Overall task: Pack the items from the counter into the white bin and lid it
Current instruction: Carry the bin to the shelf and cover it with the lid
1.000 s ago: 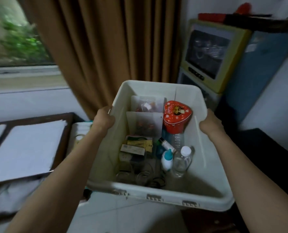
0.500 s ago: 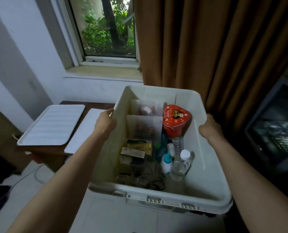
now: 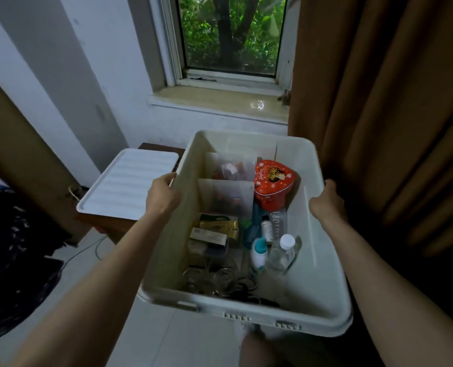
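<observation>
I carry the white bin (image 3: 323,295) in the air in front of me. My left hand (image 3: 162,197) grips its left rim and my right hand (image 3: 326,202) grips its right rim. Inside lie a red heart-shaped tin (image 3: 274,185), two clear pouches (image 3: 228,194), gold packets (image 3: 217,229), a clear plastic bottle (image 3: 282,252), a small white and teal bottle (image 3: 258,254), glass jars (image 3: 209,276) and a black cable. The white lid (image 3: 126,185) lies flat on a dark wooden table (image 3: 156,148) to the left of the bin.
A window (image 3: 230,35) with a pale sill is straight ahead. Brown curtains (image 3: 379,88) hang on the right, close to the bin. A dark heap (image 3: 13,250) and a cable lie on the tiled floor (image 3: 188,345) at the left.
I have turned left with the bin in both hands. The yellow appliance has left the view, the window now sits ahead, and the lid on the table has come closer.
</observation>
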Tool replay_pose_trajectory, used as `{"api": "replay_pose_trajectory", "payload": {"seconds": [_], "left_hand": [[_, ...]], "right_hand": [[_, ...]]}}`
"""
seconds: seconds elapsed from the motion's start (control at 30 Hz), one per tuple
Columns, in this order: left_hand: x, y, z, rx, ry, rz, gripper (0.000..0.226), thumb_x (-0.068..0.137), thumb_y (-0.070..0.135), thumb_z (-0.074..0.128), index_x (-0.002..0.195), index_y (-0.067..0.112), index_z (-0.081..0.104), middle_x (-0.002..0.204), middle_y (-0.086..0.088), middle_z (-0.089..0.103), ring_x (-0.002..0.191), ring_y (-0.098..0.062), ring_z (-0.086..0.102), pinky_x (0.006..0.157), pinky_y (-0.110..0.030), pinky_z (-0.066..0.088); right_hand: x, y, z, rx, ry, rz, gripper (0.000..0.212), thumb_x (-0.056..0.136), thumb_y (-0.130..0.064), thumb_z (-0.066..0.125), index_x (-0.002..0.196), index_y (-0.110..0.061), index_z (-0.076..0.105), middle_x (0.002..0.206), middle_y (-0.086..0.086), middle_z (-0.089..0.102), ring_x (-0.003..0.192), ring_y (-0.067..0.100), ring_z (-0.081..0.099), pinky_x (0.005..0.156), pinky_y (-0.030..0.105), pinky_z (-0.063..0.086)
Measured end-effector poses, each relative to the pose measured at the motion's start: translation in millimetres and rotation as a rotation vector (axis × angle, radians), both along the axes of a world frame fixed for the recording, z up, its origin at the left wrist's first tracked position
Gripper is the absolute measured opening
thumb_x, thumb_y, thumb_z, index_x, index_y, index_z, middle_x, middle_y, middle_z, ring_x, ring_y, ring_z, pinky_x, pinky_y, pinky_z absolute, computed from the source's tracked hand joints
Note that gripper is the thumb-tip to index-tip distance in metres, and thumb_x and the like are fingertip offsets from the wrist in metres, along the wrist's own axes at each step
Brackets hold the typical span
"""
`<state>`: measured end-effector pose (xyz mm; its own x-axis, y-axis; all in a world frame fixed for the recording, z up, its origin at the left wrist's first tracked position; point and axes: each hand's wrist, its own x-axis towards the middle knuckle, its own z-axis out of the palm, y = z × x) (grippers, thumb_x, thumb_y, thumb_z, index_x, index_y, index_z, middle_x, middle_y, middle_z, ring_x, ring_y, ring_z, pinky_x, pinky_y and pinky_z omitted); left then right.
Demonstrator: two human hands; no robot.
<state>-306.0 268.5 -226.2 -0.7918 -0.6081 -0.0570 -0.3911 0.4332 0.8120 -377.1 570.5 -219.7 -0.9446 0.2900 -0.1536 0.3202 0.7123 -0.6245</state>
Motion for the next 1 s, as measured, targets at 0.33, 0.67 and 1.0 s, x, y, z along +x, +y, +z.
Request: {"api": "replay_pose_trajectory", "payload": {"seconds": [0.33,0.67,1.0], "left_hand": [[-72.2,-69.2,-20.0,-0.002,-0.055,0.099,0.042,0.093,0.010,0.051,0.133,0.021,0.051,0.133,-0.011,0.055,0.108,-0.033,0.059,0.085,-0.043,0.052],[-154.4,-125.6,-46.2,0.006,-0.063,0.106,0.040,0.092,0.015,0.051,0.131,0.021,0.053,0.132,-0.008,0.057,0.110,-0.031,0.059,0.084,-0.037,0.051],[-206.7,-162.3,-74.2,0.029,-0.149,0.052,0.047,0.089,0.005,0.049,0.133,0.020,0.051,0.130,-0.009,0.058,0.109,-0.031,0.060,0.092,-0.043,0.053]], "right_hand": [[-86.4,-74.1,-19.9,0.037,-0.118,0.007,0.042,0.092,-0.011,0.047,0.132,-0.001,0.040,0.133,0.021,0.049,0.119,0.040,0.050,0.089,0.039,0.045],[-167.5,-136.4,-49.0,-0.013,-0.187,-0.045,0.044,0.091,-0.007,0.048,0.132,0.003,0.038,0.133,0.025,0.048,0.118,0.042,0.049,0.091,0.042,0.045],[-216.0,-173.2,-76.9,-0.012,-0.272,-0.102,0.043,0.092,-0.006,0.049,0.132,0.003,0.036,0.131,0.026,0.047,0.118,0.041,0.049,0.091,0.042,0.044]]}}
